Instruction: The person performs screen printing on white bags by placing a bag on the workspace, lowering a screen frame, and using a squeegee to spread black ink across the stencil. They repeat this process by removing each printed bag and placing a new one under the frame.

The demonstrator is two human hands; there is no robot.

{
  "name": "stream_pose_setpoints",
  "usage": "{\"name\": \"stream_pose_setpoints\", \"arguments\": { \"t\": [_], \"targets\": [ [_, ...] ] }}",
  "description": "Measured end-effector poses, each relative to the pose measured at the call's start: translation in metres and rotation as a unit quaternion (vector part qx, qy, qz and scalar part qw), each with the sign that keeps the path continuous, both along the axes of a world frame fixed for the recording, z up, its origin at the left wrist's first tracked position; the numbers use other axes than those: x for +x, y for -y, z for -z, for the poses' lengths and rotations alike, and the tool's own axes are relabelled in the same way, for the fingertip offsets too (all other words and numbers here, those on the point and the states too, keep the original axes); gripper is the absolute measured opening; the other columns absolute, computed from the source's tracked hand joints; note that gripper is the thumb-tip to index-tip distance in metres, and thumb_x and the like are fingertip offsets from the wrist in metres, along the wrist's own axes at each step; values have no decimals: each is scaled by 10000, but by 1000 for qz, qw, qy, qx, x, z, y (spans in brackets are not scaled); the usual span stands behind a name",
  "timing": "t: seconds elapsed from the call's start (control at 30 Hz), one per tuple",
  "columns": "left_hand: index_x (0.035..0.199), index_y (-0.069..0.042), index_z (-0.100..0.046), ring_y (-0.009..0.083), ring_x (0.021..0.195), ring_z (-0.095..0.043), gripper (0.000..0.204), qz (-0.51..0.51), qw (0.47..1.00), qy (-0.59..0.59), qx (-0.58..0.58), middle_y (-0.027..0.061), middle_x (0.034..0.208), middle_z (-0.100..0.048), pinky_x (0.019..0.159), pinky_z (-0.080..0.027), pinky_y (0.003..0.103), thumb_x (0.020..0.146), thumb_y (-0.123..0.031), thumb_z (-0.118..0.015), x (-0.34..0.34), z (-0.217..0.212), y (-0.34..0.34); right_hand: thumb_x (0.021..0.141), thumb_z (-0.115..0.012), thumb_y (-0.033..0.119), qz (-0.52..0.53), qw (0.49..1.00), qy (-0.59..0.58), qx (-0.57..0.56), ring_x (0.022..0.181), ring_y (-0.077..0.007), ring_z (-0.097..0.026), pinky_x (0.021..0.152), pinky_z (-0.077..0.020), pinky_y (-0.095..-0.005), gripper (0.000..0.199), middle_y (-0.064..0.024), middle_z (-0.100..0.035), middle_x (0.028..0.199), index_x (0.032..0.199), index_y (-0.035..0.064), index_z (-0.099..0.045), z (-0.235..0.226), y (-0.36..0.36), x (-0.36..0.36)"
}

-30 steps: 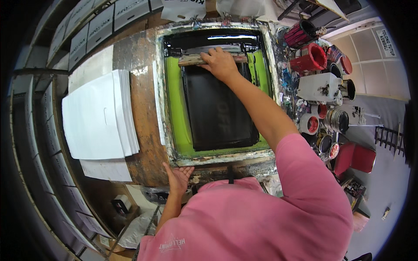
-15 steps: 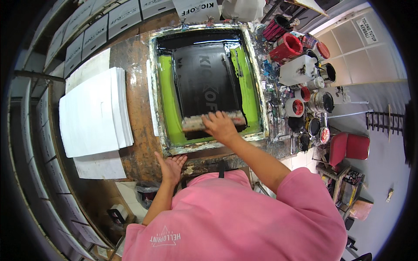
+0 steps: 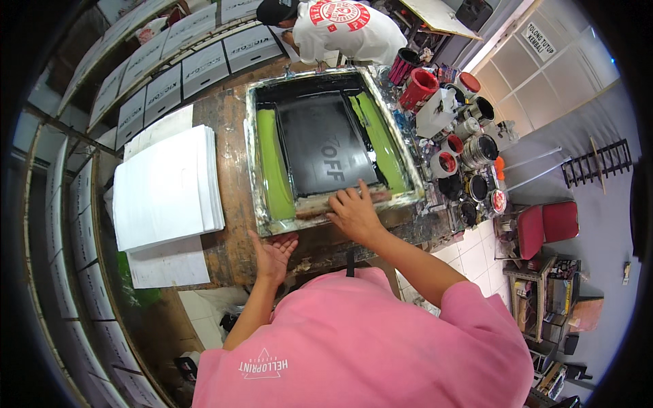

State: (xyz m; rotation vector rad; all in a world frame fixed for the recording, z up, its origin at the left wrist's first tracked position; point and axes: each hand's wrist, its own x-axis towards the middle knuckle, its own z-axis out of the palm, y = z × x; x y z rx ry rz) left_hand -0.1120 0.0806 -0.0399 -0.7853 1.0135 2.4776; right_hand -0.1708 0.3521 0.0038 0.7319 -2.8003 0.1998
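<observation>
A screen-printing frame (image 3: 275, 228) lies on the stained wooden table before me, its mesh green at both sides and coated with black ink (image 3: 309, 126) in the middle. Large letters show faintly through the ink. Near the frame's close edge, my right hand (image 3: 355, 214) is closed over a squeegee (image 3: 314, 206) that lies across the mesh; the hand hides part of it. My left hand (image 3: 273, 258) is palm up at the frame's near left corner, thumb and fingers apart, holding nothing. Its fingertips are close to the frame's lower edge; whether they touch it I cannot tell.
Left of the frame is a thick stack of white sheets (image 3: 166, 194). Ink tubs and cans (image 3: 479, 149) crowd the right side, with a red bucket (image 3: 420, 88). Racks with printed sheets (image 3: 163, 92) line the left and back. Another person (image 3: 350, 32) bends beyond the table.
My right hand has drawn the squeegee closer to the frame's near edge. The left hand stays by the corner. The view has shifted, and another person now shows at the back.
</observation>
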Motion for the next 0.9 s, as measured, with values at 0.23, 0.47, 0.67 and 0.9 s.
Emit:
{"name": "stream_pose_setpoints", "arguments": {
  "t": [0.23,0.47,0.67,0.9],
  "targets": [
    [1561,-54,-451,405,1430,-463,773,131,848,-364,-362,283,1521,-484,1190,-350,529,1073,-653,-417,-33,-32,12,868,-688,433,32,992,-114,-54,926,-289,-584,937,-383,-524,360,-80,-611,929,1005,100,-666,-126,9,-57],
    [1664,-76,-315,435,1626,-29,1049,271,403,-215,-847,291,1736,-115,1196,123,745,962,-854,-294,-52,76,-14,914,-662,456,17,982,-173,-70,892,-289,-601,925,-394,-502,363,-85,-632,868,904,93,-662,-197,13,-117],
    [1543,18,-464,399,1549,-313,863,237,452,-259,-820,257,1602,-436,1221,-47,719,1007,-656,-503,-85,19,-36,926,-677,439,30,986,-139,-89,857,-300,-599,918,-399,-492,369,-92,-608,822,871,74,-653,-235,13,-140],
    [1228,15,-723,363,990,-707,330,-1,627,-333,-704,220,1187,-742,893,-581,424,899,-8,-738,-160,-64,-62,914,-698,430,23,986,-123,-109,841,-295,-597,916,-405,-483,383,-106,-607,815,862,52,-660,-266,15,-173]
  ]
}}
